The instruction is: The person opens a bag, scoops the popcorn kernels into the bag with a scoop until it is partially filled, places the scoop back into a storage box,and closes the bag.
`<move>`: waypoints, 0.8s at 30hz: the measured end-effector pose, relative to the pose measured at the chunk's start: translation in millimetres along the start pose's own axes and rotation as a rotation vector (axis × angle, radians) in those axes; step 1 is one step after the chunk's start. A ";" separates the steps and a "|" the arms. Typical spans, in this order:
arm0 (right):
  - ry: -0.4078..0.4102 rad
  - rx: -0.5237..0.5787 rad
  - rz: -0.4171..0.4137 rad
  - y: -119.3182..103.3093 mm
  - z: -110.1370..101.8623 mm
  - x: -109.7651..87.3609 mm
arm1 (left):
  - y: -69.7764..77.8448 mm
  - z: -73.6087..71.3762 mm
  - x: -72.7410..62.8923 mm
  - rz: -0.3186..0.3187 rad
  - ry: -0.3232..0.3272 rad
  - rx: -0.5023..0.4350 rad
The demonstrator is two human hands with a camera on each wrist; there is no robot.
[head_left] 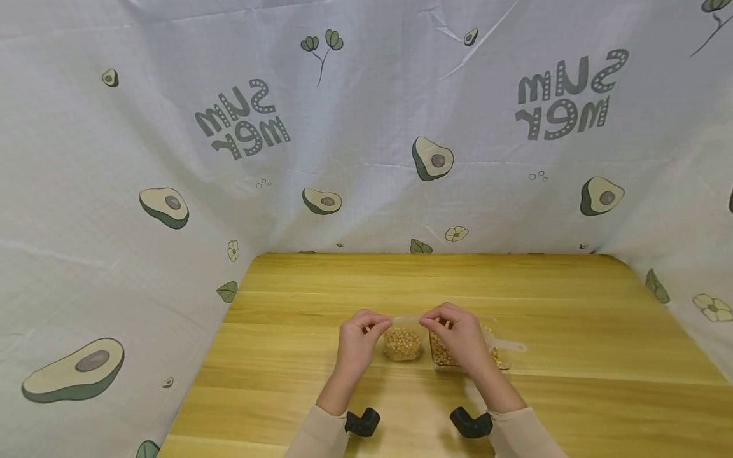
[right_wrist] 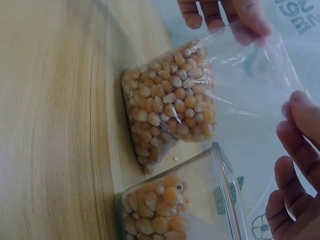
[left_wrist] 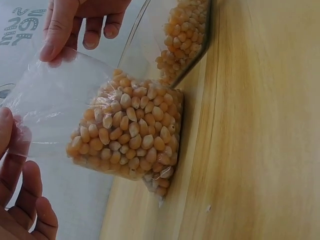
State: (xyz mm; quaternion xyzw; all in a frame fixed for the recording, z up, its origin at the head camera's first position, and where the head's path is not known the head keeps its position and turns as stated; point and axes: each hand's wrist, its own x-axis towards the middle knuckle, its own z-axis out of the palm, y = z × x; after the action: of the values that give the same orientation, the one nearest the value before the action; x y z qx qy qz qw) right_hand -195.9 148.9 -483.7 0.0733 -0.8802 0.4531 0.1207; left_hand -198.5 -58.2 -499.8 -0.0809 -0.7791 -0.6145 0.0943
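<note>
A clear plastic bag [head_left: 403, 343] partly filled with corn kernels stands on the wooden table, its upper part stretched flat between both hands. My left hand [head_left: 357, 340] pinches one top corner between thumb and forefinger. The opposite corner is pinched the same way by my right hand [head_left: 458, 334]. In the left wrist view the kernels [left_wrist: 132, 130] fill the lower part of the bag, while the film above them holds none. Close beside the bag, under the right hand, sits a clear container [head_left: 443, 367] of kernels; the right wrist view shows its rim [right_wrist: 225, 175].
A translucent scoop handle [head_left: 512, 345] sticks out over the container's right side. The wooden table [head_left: 321, 286] runs back to a white cloth [head_left: 366, 140] printed with avocados. A few tiny crumbs [left_wrist: 209, 208] lie on the tabletop.
</note>
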 end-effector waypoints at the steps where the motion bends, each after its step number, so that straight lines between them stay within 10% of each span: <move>1: -0.007 0.007 -0.006 -0.6 0.9 0.1 | 0.1 0.2 -0.3 -0.003 0.000 -0.001; 24: -0.108 0.159 0.073 -6.1 11.9 4.6 | 2.0 -2.7 -2.3 -0.076 -0.012 -0.073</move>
State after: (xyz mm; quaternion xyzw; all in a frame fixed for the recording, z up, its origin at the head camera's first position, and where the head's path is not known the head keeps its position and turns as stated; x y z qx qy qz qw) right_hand -200.6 135.5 -484.3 0.0746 -0.8489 0.5208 0.0501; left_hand -195.6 -60.4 -497.9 -0.0586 -0.7593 -0.6450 0.0632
